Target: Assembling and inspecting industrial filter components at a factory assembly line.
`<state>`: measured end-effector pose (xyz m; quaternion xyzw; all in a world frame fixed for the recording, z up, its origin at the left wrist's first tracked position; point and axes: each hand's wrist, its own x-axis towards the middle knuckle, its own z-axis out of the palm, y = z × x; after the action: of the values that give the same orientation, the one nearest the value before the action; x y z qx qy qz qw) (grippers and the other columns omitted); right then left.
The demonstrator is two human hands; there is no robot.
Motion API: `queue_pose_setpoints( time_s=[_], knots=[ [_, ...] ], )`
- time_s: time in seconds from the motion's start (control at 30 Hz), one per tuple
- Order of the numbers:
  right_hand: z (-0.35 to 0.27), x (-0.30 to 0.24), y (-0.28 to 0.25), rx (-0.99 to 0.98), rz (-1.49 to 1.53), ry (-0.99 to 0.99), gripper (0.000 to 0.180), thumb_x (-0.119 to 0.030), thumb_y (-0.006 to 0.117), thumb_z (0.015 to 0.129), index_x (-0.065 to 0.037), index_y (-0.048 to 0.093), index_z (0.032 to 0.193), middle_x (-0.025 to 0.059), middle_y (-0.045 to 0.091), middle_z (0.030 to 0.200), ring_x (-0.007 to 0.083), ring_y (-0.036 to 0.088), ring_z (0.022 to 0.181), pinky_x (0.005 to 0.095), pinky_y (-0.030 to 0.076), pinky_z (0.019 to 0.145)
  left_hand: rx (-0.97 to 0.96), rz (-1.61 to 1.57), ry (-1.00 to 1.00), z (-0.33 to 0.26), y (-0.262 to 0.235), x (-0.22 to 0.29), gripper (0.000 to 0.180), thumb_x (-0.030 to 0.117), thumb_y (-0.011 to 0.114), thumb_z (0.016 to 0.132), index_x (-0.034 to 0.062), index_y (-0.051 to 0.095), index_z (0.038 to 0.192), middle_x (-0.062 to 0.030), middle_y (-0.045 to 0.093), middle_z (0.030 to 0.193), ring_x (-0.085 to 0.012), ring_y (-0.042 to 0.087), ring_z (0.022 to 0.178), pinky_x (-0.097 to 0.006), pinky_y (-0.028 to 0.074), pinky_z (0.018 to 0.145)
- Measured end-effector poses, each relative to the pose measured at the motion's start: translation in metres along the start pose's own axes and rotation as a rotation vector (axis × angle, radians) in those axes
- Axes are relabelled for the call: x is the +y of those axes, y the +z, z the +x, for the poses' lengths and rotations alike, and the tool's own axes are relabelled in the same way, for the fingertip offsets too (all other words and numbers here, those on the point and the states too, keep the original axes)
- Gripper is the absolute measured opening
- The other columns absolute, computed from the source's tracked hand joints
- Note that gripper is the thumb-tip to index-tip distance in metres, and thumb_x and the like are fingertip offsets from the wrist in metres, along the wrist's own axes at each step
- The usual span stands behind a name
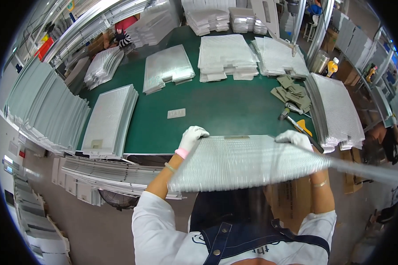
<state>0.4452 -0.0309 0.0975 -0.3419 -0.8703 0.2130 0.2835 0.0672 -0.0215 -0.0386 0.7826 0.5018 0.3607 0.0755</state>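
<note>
Green worktop point(234, 99) fills the centre of the frame, bearing stacked translucent sheets point(227, 51) along its upper part, a small pale plate point(176, 113) left of centre, and olive-green pieces point(292, 92) above hand tools point(284, 115) at right. One translucent ribbed panel point(239, 161) is held at lower centre, before the worktop's near edge, its right portion motion-blurred toward the right rim. White-gloved left hand point(193, 136) pinches the panel's upper left corner; the right hand point(295, 138), likewise gloved, has fingers curled over its upper edge, thumb hidden.
</note>
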Motion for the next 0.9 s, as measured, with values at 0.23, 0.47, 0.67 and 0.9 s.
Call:
queue_pose_setpoints(
  time_s=[0.23, 0.47, 0.67, 0.9],
  knots=[
    [0.051, 0.003, -0.021, 0.034, 0.384, 0.304, 0.031, -0.006, 0.069, 0.077, 0.002, 0.059, 0.105, 0.0065, 0.065, 0.095, 0.0136, 0.058, 0.086, 0.0293, 0.047, 0.079, -0.063, -0.237, -0.279, 0.013, -0.002, 0.01, 0.032, 0.009, 0.073, 0.07, 0.0014, 0.062, 0.099, -0.0107, 0.065, 0.09, -0.0191, 0.06, 0.08, -0.031, 0.048, 0.073],
    [0.077, 0.019, -0.019, 0.032, 0.577, 0.466, 0.032, -0.004, 0.066, 0.079, 0.003, 0.059, 0.109, 0.0051, 0.065, 0.097, 0.0115, 0.058, 0.085, 0.0258, 0.045, 0.08, 0.043, -0.937, -0.48, 0.03, -0.02, 0.037, 0.033, 0.007, 0.069, 0.076, -0.0001, 0.058, 0.107, -0.0069, 0.062, 0.105, -0.0138, 0.056, 0.099, -0.028, 0.045, 0.082],
    [0.084, 0.011, -0.022, 0.035, 0.555, 0.517, 0.034, -0.003, 0.065, 0.077, 0.005, 0.058, 0.109, 0.0065, 0.065, 0.098, 0.0127, 0.057, 0.085, 0.027, 0.044, 0.082, 0.368, -0.989, -0.407, 0.073, -0.034, 0.061, 0.031, 0.009, 0.067, 0.08, -0.0018, 0.058, 0.108, -0.0026, 0.063, 0.095, -0.0097, 0.056, 0.083, -0.024, 0.045, 0.078],
    [0.08, 0.019, -0.008, 0.086, 0.568, 0.469, 0.034, -0.003, 0.065, 0.078, 0.007, 0.056, 0.109, 0.0084, 0.064, 0.101, 0.0128, 0.057, 0.088, 0.0266, 0.043, 0.085, 0.457, -0.911, -0.399, 0.07, -0.022, 0.054, 0.029, 0.013, 0.067, 0.081, -0.0028, 0.059, 0.104, -0.0027, 0.063, 0.094, -0.0085, 0.055, 0.08, -0.024, 0.044, 0.075]
  ],
)
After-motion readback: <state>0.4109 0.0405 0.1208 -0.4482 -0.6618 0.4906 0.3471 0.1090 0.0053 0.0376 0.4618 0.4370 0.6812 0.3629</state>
